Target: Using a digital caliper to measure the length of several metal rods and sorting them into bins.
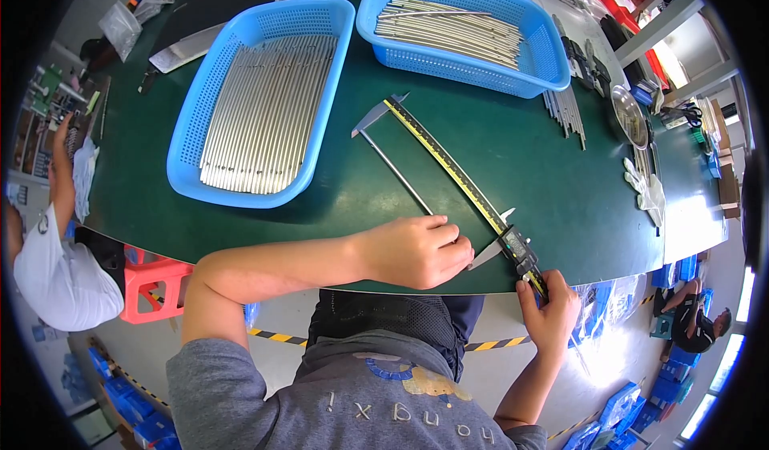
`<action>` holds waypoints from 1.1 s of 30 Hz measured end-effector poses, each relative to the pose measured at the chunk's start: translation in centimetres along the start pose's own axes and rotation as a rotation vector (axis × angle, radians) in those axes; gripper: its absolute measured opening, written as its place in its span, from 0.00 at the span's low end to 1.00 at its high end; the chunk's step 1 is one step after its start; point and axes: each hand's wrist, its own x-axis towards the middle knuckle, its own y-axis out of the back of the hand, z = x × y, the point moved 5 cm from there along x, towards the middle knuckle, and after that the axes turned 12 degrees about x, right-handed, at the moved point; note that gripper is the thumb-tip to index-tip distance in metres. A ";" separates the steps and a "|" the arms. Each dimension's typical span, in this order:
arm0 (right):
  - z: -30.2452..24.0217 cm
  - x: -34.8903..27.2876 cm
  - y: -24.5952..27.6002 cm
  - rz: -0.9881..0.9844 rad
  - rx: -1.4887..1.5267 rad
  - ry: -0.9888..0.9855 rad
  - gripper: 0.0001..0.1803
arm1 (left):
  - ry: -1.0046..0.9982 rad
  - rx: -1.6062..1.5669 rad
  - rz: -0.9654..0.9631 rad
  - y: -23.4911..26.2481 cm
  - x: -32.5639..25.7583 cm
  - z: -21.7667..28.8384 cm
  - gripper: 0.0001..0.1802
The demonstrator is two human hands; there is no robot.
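1. One long digital caliper (456,174) lies on the green table (521,154), running from 11 o'clock to 5 o'clock.
2. One thin metal rod (394,171) sits between its jaws, beside the beam.
3. The left hand (416,251) has its fingers curled down over the rod's near end.
4. The right hand (551,310) pinches the caliper's tail at 5 o'clock.
5. Three blue baskets (192,122) stand at 12 o'clock; two visibly hold stacked rods.

small caliper screen (517,244), clear bags (120,26) far-left
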 end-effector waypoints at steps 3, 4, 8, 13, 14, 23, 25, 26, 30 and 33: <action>-0.1 -0.1 0.0 0.005 -0.007 0.001 0.18 | 0.010 -0.010 0.008 0.0 0.0 0.0 0.10; -0.1 -0.2 0.1 0.010 -0.010 -0.004 0.18 | 0.021 -0.023 -0.007 0.0 0.1 -0.1 0.10; -0.2 -0.1 0.2 0.012 -0.010 -0.017 0.17 | 0.067 -0.097 -0.106 -0.1 0.0 -1.0 0.11; -0.6 -0.1 0.6 -0.022 0.021 -0.032 0.15 | 0.104 -0.085 0.021 0.3 0.3 -1.5 0.04; -0.6 -0.1 0.5 -0.030 0.023 -0.020 0.15 | 0.096 -0.102 0.019 0.3 0.3 -1.4 0.04; -0.3 -1.0 0.1 0.015 0.029 -0.025 0.16 | 0.126 -0.118 -0.011 0.5 0.7 -1.5 0.10; -0.3 -1.1 0.1 0.021 0.027 -0.022 0.16 | 0.134 -0.121 -0.010 0.6 0.7 -1.6 0.10; -0.4 -1.1 0.1 0.016 0.040 -0.022 0.15 | 0.131 -0.126 -0.009 0.6 0.7 -1.6 0.10; -0.4 -1.0 -0.1 0.030 0.012 -0.007 0.18 | 0.099 -0.122 -0.038 0.5 0.5 -1.8 0.10; -0.1 -1.0 -0.5 0.008 0.003 -0.010 0.20 | 0.098 -0.145 -0.056 0.5 0.6 -2.0 0.10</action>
